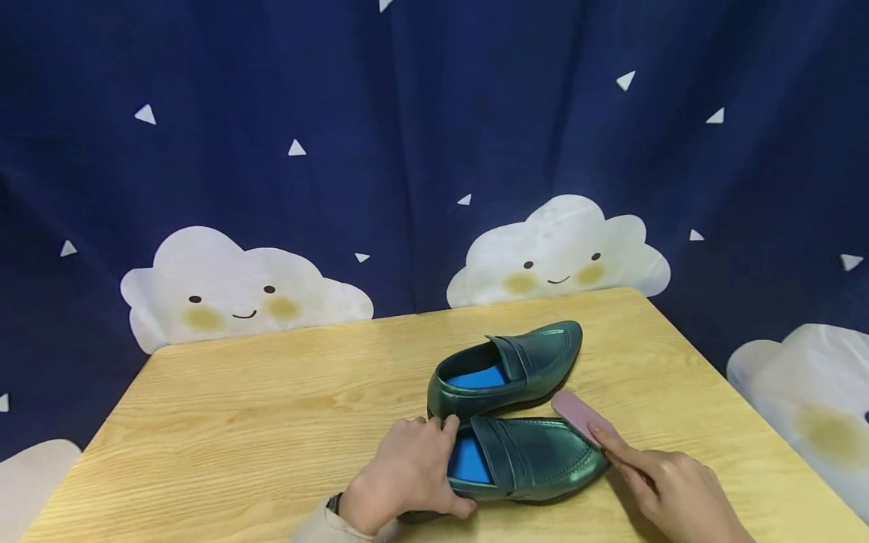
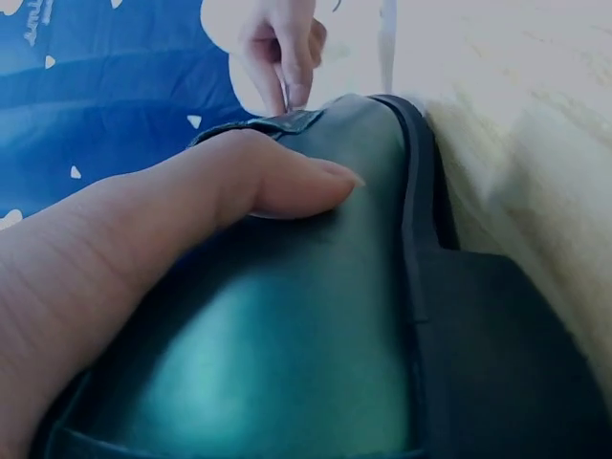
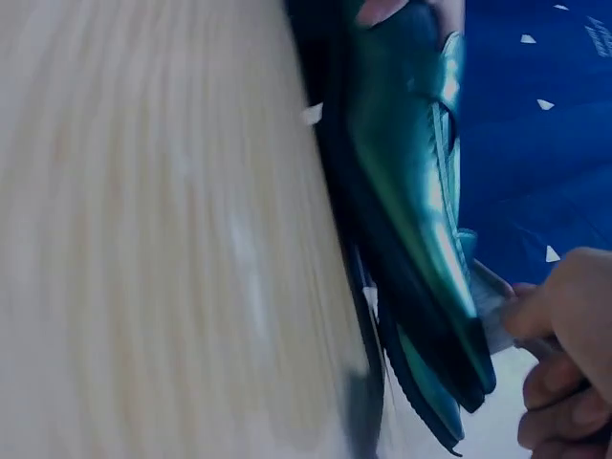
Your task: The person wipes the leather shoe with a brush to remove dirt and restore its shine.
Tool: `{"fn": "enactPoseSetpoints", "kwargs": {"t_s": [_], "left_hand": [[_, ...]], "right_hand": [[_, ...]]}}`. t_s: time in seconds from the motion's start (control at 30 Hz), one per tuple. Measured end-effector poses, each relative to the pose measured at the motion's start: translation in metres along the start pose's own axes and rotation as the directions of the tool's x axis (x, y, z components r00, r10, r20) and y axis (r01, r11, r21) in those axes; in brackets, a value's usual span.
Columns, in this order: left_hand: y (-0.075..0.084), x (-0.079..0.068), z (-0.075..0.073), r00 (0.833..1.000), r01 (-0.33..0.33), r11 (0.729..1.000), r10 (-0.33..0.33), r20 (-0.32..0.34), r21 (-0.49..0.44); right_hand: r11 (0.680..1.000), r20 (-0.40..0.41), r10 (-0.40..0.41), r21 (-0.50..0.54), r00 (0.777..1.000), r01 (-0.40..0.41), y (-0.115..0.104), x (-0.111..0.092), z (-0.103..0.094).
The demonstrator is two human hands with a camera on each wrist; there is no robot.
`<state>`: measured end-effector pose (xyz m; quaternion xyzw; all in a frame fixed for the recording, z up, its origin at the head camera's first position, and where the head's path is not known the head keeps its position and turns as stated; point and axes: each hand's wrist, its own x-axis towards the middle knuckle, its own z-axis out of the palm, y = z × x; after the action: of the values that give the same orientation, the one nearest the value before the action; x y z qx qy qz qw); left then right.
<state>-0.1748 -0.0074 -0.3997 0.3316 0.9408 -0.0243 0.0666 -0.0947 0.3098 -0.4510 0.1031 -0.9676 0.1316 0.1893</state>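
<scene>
Two dark green, shiny loafers with blue insoles lie side by side, toes toward the right. My left hand grips the near loafer at its heel end, fingers at the far side of the opening. In the left wrist view, the thumb lies along that shoe's green side. Between thumb and fingers, my right hand pinches a pink brush with a rounded end. The brush overlaps the toe of the near loafer; in the right wrist view, its greyish side faces the toe.
The far loafer stands just behind the near one. Both are on a light wooden table, whose right edge runs past the right hand. A dark blue curtain with white clouds and triangles hangs behind.
</scene>
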Motion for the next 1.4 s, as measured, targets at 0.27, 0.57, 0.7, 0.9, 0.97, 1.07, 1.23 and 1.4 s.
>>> {"fn": "enactPoseSetpoints", "kwargs": {"t_s": [0.27,0.57,0.7,0.9,0.97,1.07,1.23,1.4], "left_hand": [[0.002,0.002,0.002,0.998,0.026,1.0,-0.026,0.053,-0.003],[0.002,0.002,0.002,0.997,0.047,0.999,-0.047,0.064,-0.013],[0.002,0.003,0.002,0.997,0.047,0.999,-0.046,0.069,-0.018],[0.002,0.003,0.001,0.997,0.036,0.999,-0.035,0.072,-0.016],[0.002,0.003,0.001,0.997,0.03,1.0,-0.029,0.068,-0.009],[0.002,0.002,0.001,0.998,0.023,1.0,-0.023,0.055,0.003],[0.002,0.003,0.002,0.998,0.021,1.0,-0.022,0.06,0.005],[0.002,0.003,0.002,0.997,0.028,1.0,-0.027,0.073,-0.004]], "right_hand": [[0.961,0.087,-0.152,0.247,0.985,0.127,-0.002,-0.007,0.009],[1.0,-0.124,0.01,0.019,0.992,-0.007,0.006,-0.004,0.009],[0.972,-0.05,-0.152,0.172,0.987,0.158,0.003,-0.005,0.011],[0.979,-0.027,-0.113,0.17,0.993,0.116,-0.003,-0.01,0.011],[0.998,-0.087,-0.024,0.062,0.996,0.029,-0.002,-0.01,0.01],[0.999,-0.161,0.045,-0.024,0.986,-0.049,0.002,-0.009,0.01],[1.0,-0.08,-0.006,0.028,0.997,0.008,0.002,-0.01,0.01],[0.969,0.036,-0.173,0.184,0.984,0.163,-0.002,-0.01,0.01]]}}
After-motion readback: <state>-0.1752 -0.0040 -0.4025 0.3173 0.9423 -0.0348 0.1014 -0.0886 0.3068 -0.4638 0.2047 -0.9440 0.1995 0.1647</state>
